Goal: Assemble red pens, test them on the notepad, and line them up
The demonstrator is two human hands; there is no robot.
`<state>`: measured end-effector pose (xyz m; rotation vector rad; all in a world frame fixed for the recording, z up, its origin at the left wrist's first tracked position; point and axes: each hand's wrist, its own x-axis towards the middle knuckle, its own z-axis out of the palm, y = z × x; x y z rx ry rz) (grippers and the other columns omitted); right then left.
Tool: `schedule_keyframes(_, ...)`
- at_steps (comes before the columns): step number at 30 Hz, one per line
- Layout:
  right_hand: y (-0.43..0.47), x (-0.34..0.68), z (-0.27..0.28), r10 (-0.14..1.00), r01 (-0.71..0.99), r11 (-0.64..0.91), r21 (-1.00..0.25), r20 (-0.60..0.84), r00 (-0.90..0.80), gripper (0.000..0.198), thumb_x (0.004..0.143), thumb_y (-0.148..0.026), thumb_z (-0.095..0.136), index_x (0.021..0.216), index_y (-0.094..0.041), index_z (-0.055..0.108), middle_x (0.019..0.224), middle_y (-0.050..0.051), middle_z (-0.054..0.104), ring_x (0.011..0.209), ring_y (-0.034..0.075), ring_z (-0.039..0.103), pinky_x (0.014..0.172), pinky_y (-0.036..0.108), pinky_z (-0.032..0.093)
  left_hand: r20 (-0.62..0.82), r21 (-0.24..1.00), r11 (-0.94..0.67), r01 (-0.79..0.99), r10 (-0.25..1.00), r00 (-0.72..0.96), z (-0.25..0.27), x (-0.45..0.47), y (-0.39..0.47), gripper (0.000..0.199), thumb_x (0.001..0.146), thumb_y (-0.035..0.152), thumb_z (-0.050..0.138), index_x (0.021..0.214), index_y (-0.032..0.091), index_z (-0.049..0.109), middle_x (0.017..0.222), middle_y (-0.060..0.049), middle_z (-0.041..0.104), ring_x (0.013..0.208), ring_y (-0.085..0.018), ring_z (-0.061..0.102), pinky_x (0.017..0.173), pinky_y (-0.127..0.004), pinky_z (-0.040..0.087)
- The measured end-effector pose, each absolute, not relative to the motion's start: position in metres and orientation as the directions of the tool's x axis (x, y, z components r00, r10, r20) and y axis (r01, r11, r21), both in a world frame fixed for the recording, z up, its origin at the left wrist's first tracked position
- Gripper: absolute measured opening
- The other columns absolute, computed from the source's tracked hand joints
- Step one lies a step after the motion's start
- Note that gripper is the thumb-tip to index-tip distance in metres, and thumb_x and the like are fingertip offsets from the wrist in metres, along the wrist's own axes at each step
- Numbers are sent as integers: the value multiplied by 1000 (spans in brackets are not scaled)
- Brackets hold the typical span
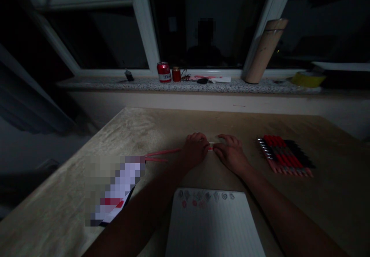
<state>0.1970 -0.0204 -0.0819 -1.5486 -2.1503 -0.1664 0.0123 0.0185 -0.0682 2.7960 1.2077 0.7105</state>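
Near the middle of the table, my left hand and my right hand meet almost fingertip to fingertip. Both are closed in a pinch on a small clear piece with red on it; its kind is too small and dark to make out. My right index finger sticks out above the pinch. Two thin pink sticks lie just left of my left hand, one partly hidden behind it. Below the hands is a sheet of lined paper with rows of black and red scribbled marks along its top.
A row of red and black pens lies to the right. At the left is a phone, blurred out. The windowsill holds a red can, a small red jar, a tall wooden-looking flask and a yellow tape roll.
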Motion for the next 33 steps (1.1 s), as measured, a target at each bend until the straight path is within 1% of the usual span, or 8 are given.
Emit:
schedule_keyframes(5, -19, 196, -82, 859, 915, 357, -188, 450, -243, 20, 86, -31, 51, 91, -25, 69, 123, 8, 52, 112, 29, 41, 91, 46, 33, 384, 180, -697, 694, 699, 603, -70, 14, 19, 21, 87, 32, 46, 86, 19, 62, 100, -5, 55, 96, -20, 47, 84, -38, 35)
schedule_keyframes(12, -20, 197, -82, 839, 899, 378, -221, 492, -232, 20, 87, -30, 49, 93, -25, 68, 119, 8, 54, 111, 27, 43, 91, 44, 34, 376, 202, -699, 686, 702, 605, -69, 14, 18, 21, 89, 30, 43, 89, 19, 61, 100, -5, 56, 96, -20, 48, 84, -37, 36)
schedule_keyframes(21, -21, 204, -84, 856, 921, 327, -211, 479, -194, 20, 87, -29, 49, 92, -22, 68, 117, 9, 55, 108, 27, 45, 90, 43, 34, 373, 199, -698, 688, 703, 605, -69, 9, 20, 17, 88, 27, 45, 88, 19, 60, 99, -4, 56, 95, -19, 48, 82, -36, 36)
schedule_keyframes(27, -22, 202, -82, 847, 910, 352, -218, 487, -211, 20, 87, -29, 49, 92, -22, 67, 116, 9, 56, 109, 26, 45, 91, 43, 34, 391, 201, -700, 685, 699, 599, -70, 9, 20, 17, 88, 27, 45, 88, 19, 59, 98, -4, 57, 95, -19, 48, 84, -37, 36)
schedule_keyframes(33, -22, 202, -83, 823, 890, 395, -229, 520, -231, 19, 87, -29, 50, 93, -22, 67, 116, 8, 56, 108, 25, 46, 91, 42, 34, 381, 223, -716, 661, 688, 617, -71, 9, 21, 20, 90, 31, 43, 91, 20, 60, 101, -4, 57, 96, -19, 48, 84, -36, 35)
